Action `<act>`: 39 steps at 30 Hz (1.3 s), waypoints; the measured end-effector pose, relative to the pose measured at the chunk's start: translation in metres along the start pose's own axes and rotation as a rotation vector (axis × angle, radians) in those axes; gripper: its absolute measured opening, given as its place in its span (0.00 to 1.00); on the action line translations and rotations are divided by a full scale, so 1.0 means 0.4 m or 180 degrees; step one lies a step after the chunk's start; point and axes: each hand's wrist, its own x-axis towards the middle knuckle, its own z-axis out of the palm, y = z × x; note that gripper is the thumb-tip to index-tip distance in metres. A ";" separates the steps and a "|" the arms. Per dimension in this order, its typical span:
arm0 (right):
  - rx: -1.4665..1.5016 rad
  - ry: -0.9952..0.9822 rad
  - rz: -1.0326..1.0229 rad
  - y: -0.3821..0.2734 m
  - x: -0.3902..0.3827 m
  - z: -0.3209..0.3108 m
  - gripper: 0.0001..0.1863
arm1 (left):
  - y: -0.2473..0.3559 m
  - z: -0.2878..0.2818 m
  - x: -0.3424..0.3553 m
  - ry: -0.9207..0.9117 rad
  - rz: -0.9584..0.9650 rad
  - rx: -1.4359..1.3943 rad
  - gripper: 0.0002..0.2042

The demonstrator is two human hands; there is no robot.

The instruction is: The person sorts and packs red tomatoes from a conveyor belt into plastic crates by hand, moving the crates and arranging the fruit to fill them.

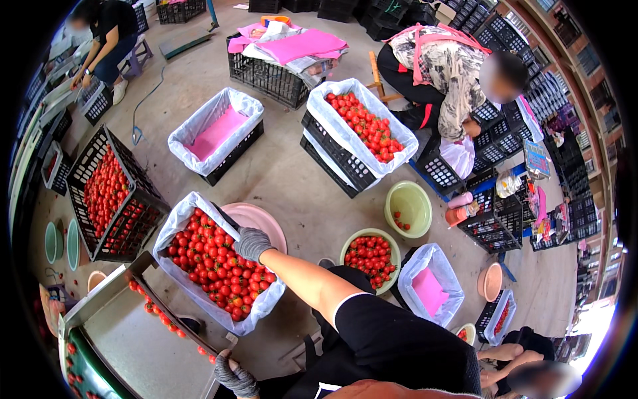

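Note:
My right hand (252, 245), in a grey knit glove with bare fingertips, is closed over the rim of a lined crate (229, 326). Red cherry tomatoes (212, 263) heap inside this crate's pale plastic liner. At the lower edge my left hand (235, 378), gloved the same way, curls beside the end of a dark strip (174, 311) edging a metal sorting tray (149, 336). What its fingers hold, if anything, is hidden. A row of tomatoes (163, 317) lies along that strip.
A pink basin (262, 223) sits behind my crate. Around it stand a tall tomato crate (123, 193), a lined crate with pink paper (216, 133), stacked crates (345, 156) and green basins (409, 209). One co-worker (445, 73) bends over crates; others sit at upper left and lower right.

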 end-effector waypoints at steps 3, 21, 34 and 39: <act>0.0013 0.0011 -0.0014 -0.001 0.000 0.001 0.18 | -0.003 -0.002 -0.004 -0.0006 -0.0070 -0.0020 0.15; 0.0033 0.0037 -0.0011 0.002 -0.006 -0.004 0.18 | 0.090 -0.006 0.023 -0.0313 0.0269 0.0380 0.12; 0.0042 0.0006 0.0050 0.000 -0.010 -0.012 0.18 | 0.085 -0.011 0.021 -0.0514 0.0066 0.0393 0.12; 0.0067 0.0029 0.0010 -0.004 -0.008 -0.010 0.17 | 0.080 -0.003 0.025 -0.0179 0.0551 0.0580 0.13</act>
